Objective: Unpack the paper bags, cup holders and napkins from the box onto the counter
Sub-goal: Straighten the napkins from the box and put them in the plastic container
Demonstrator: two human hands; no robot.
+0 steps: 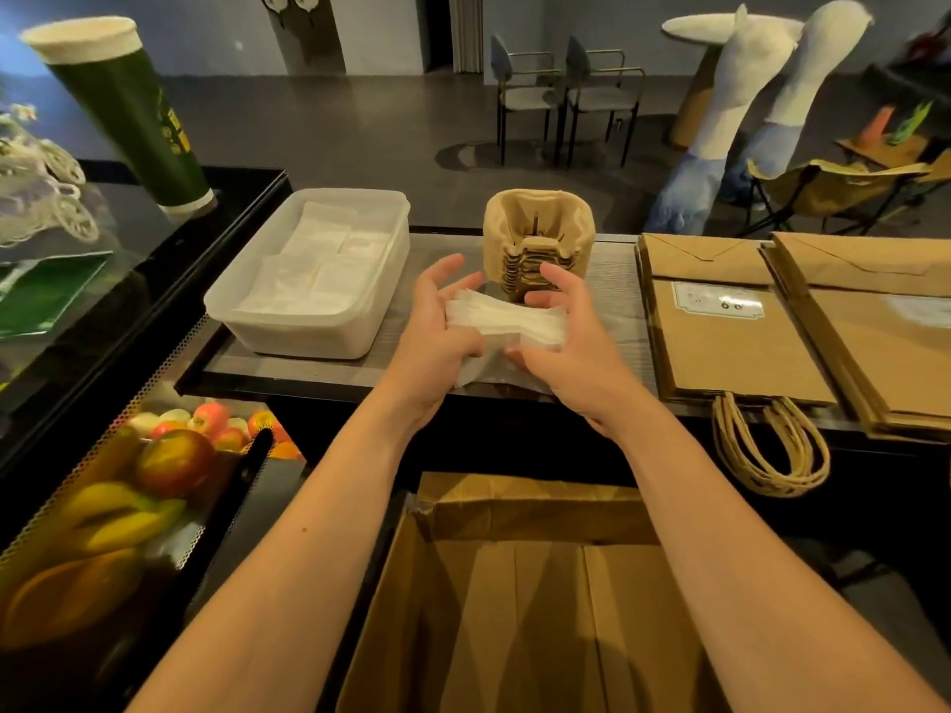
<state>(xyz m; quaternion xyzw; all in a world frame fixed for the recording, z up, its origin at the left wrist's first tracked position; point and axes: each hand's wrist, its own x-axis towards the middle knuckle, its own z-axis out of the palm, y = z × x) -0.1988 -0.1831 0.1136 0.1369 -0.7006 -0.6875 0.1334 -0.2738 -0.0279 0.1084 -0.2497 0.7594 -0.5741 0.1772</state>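
Observation:
Between both hands, just above the counter, I hold a stack of white napkins (507, 321). My left hand (437, 326) grips its left end and my right hand (571, 337) grips its right end. Under them a clear plastic wrapper (481, 370) lies on the counter. A stack of brown pulp cup holders (538, 239) stands just behind my hands. Two piles of flat brown paper bags (731, 342) with twisted handles lie to the right. The open cardboard box (525, 599) sits below the counter, its visible inside bare.
A translucent plastic tub (309, 321) holding white napkins stands left on the grey counter (288, 370). A tall green cup model (128, 110) rises at far left. A mesh basket of fruit (154, 455) sits low left. Chairs stand beyond the counter.

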